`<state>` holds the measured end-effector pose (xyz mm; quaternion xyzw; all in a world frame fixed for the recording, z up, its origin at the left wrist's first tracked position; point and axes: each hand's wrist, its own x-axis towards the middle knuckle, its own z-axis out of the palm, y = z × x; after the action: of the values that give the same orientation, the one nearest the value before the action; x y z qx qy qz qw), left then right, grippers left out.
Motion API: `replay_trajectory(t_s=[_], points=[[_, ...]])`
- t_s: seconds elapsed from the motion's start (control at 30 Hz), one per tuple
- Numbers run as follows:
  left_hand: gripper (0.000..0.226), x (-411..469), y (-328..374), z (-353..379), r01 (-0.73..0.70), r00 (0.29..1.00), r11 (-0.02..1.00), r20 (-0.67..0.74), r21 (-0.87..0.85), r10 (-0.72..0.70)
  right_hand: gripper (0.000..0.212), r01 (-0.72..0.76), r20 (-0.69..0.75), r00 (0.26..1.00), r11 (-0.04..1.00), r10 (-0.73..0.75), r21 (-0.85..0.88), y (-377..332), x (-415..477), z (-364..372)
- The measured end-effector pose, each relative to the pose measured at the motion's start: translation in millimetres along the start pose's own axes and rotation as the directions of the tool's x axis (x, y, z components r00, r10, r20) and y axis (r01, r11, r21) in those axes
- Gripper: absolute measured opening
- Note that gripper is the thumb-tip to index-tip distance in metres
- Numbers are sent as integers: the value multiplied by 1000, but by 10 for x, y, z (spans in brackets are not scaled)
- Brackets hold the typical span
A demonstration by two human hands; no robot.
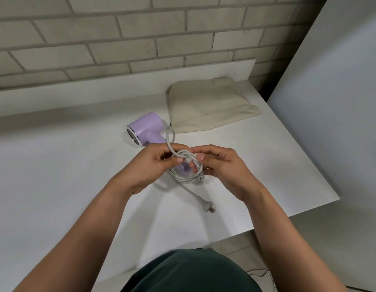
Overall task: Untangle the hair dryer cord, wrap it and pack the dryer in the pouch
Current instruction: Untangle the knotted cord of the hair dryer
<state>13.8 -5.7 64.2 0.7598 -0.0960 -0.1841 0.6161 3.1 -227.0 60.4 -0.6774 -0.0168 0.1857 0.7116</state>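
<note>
mid-wrap, by the look of it, with untangling seemingly done. small lilac plastic hair dryer (144, 127) lying on its side on the white counter (56, 165), handle pointing back toward the person. several loops of pale grey rubbery cord (188, 165) gathered in a loose coil at the handle's end, apparently around it. left hand (153, 163) pinching the coil's left side, fingers (179, 160) curled in on it. right hand (220, 163) pinching the right side likewise, fingers (200, 157) bent around the strands. one slack loop standing up beyond the left hand, near the dryer body. short tail running free across the counter to the white flat plug (208, 207), resting near the counter's front edge. flat beige cloth pouch (208, 104) just behind and right of the dryer, untouched; cannot tell whether its mouth is open.

next, probably: taking up the slack loop and the tail, tucking the plug so the coil holds, then freeing one hand to open the pouch without letting the loops spring loose.
</note>
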Motion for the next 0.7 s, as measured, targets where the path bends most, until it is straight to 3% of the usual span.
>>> replay_trajectory(t_s=[0.23,0.33,0.47,0.57,0.63,0.7], points=[[20,56,-15,86,41,986,997,-158,-67,-52,17,-59,-213,975,996,70,60,-13,16,-4],[13,51,13,105,67,992,993,-104,-95,-77,24,-3,-321,947,1000,12,29,4,11,15],[10,94,46,145,52,979,984,-186,-173,-84,28,116,-455,886,993,-87,36,7,12,87],[14,130,48,147,53,970,983,-227,-177,-93,27,170,-418,901,980,-114,99,-1,5,90],[17,143,44,143,63,968,988,-232,-140,-94,29,88,-314,948,988,-43,131,-48,5,33],[20,159,43,150,73,965,993,-244,-90,-93,21,-41,-220,975,999,37,-14,-121,9,-32]])
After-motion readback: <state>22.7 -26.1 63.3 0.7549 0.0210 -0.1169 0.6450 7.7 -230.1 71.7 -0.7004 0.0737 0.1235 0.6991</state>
